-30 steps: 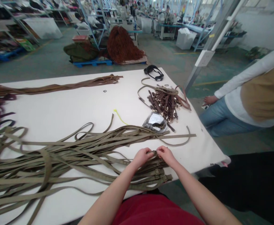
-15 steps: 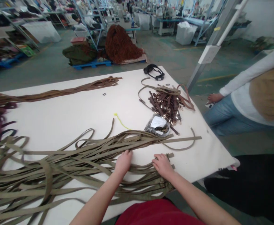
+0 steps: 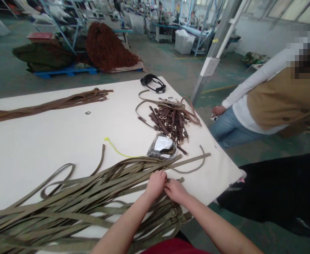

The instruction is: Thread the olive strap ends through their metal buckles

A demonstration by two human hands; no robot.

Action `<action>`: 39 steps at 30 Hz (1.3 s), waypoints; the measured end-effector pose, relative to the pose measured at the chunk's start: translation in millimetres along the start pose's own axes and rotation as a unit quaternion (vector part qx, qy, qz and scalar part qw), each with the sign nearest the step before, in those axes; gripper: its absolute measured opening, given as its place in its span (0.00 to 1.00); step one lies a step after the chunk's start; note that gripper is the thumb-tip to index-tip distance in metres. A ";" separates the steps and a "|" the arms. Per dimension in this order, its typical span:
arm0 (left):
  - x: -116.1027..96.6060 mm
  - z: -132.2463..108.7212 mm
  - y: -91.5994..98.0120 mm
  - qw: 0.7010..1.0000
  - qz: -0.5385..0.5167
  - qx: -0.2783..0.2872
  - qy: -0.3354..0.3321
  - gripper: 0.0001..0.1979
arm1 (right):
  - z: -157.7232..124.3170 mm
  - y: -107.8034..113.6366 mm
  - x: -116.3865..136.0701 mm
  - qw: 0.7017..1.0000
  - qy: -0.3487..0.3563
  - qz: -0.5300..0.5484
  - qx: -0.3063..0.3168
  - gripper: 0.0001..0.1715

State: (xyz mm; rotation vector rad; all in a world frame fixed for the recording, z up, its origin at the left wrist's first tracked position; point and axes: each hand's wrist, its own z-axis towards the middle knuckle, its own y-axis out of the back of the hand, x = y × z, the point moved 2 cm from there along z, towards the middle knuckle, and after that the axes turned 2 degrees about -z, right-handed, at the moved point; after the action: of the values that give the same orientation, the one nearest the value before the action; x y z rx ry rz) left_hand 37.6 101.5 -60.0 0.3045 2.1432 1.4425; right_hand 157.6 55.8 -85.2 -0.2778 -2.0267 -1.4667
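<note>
My left hand (image 3: 157, 182) and my right hand (image 3: 176, 191) meet near the front of the table, fingers curled and fingertips together. Both are closed on an olive webbing strap (image 3: 136, 189), whose short end shows just past the right hand. What lies between the fingertips is hidden. A heap of long olive straps (image 3: 91, 197) spreads leftward across the table. Below my right hand, several strap ends carry square metal buckles (image 3: 173, 212). Behind my hands lies a clear plastic bag (image 3: 162, 147) of small dark metal parts with a white label.
Dark brown straps with shiny metal clasps (image 3: 171, 120) are piled behind the bag, near a black headset (image 3: 153, 83). Brown straps (image 3: 49, 105) lie along the table's far left. A yellow tie (image 3: 118, 151) lies mid-table. A person (image 3: 250, 102) stands beyond the right edge, near a metal post (image 3: 210, 63).
My hands, apart before, have come together, the left moving right to the right hand. The view has turned a little to the right.
</note>
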 end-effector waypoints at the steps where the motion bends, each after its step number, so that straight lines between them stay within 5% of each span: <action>1: -0.3 1.4 -2.4 1.000 -0.008 -0.006 0.000 0.09 | -0.7 6.3 -5.0 1.000 -0.005 0.010 -0.022 0.11; 7: 30.9 -15.0 -19.2 0.998 -0.032 0.009 0.056 0.09 | 42.4 65.7 -37.5 0.975 -0.104 0.024 -0.196 0.15; 12: 22.9 -27.3 -13.7 0.981 -0.162 -0.010 0.103 0.11 | 112.7 79.7 -44.3 0.985 -0.120 -0.001 -0.128 0.08; 15: 11.6 -34.6 -3.9 0.961 -0.260 -0.029 0.094 0.12 | 129.3 73.9 -45.4 0.986 -0.120 0.025 -0.113 0.06; 25: 9.3 -44.1 20.6 0.789 -0.569 -0.131 0.191 0.12 | 92.6 72.3 -54.8 0.944 -0.159 0.220 -0.186 0.08; 31: 0.9 -47.9 35.5 0.766 -0.585 -0.168 0.205 0.14 | 79.8 79.3 -38.8 0.879 -0.174 0.405 -0.179 0.18; 36: -15.0 -58.2 58.6 0.770 -0.581 -0.186 0.187 0.15 | 50.9 91.9 -4.3 0.833 -0.150 0.515 -0.134 0.15; 39: -22.4 -62.4 66.0 0.773 -0.572 -0.203 0.184 0.16 | 24.4 91.6 19.4 0.779 -0.126 0.609 -0.079 0.14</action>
State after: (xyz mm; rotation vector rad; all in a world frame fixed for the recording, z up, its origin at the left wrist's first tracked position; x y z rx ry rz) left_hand 15.3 68.5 24.7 -1.3214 1.5739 1.1246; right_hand 179.6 107.9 -6.6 -1.5735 -1.2935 -0.7157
